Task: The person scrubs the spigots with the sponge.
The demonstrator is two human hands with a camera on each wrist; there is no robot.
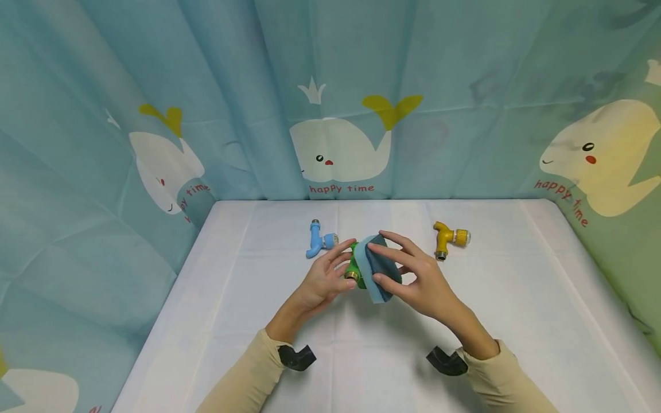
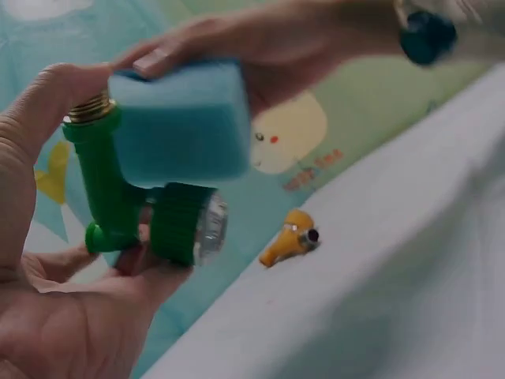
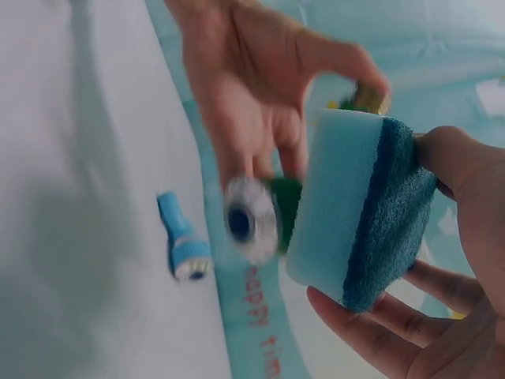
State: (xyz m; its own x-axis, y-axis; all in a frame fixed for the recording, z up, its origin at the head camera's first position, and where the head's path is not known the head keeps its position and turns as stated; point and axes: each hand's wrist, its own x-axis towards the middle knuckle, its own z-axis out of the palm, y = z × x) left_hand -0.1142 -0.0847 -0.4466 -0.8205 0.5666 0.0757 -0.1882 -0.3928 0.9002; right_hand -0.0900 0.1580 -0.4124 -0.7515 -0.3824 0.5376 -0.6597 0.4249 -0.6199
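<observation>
Above the white table, my left hand (image 1: 324, 279) grips a green faucet (image 2: 110, 174) between thumb and fingers. The faucet has a brass threaded end (image 2: 91, 108) by the thumb and a ribbed green knob (image 2: 175, 223) with a silvery face. My right hand (image 1: 420, 278) holds a sponge (image 3: 335, 197) by its edges, light blue foam on one side and a dark blue scouring layer on the other. The foam side lies against the faucet's body and hides part of it in the head view.
A light blue faucet (image 1: 315, 238) lies on the white table (image 1: 248, 321), behind my left hand. To the right lies a yellow faucet (image 1: 443, 241). A blue curtain (image 1: 237, 86) with whale prints hangs along the table's back and sides.
</observation>
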